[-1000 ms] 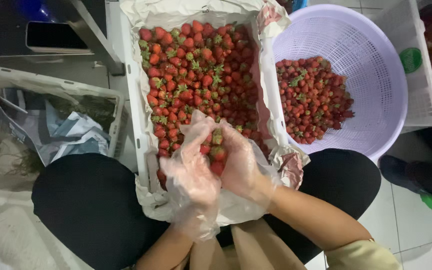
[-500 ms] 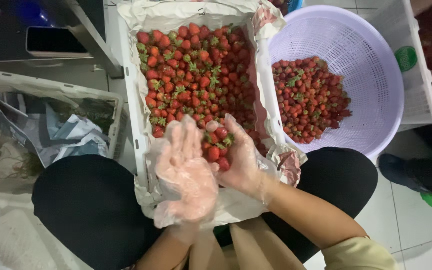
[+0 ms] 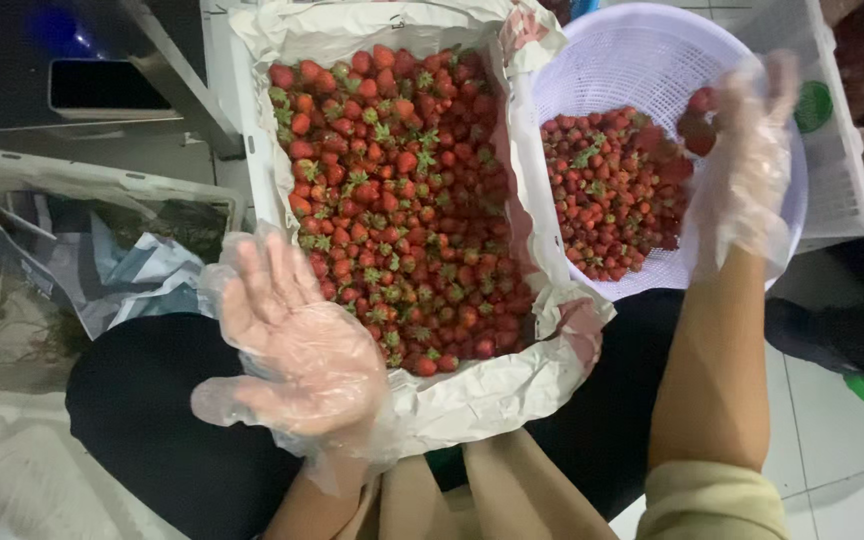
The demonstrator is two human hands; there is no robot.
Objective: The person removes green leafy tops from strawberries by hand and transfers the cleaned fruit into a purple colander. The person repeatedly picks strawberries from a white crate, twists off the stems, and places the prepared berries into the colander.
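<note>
Strawberries (image 3: 697, 118) under outstretched right hand (image 3: 742, 170)

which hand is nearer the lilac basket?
Right. The right hand hangs over the lilac basket and its strawberries; the left hand is open at the paper-lined crate's near left corner, away from it.

Right hand (image 3: 742, 165) (gloved) over lilac basket (image 3: 652, 50); left hand (image 3: 297, 335) open beside strawberry crate (image 3: 252, 150).

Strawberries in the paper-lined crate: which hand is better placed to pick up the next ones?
Left, probably. The left hand hovers open and empty at the crate's near edge, beside the strawberries; the right hand is away over the lavender basket.
</note>
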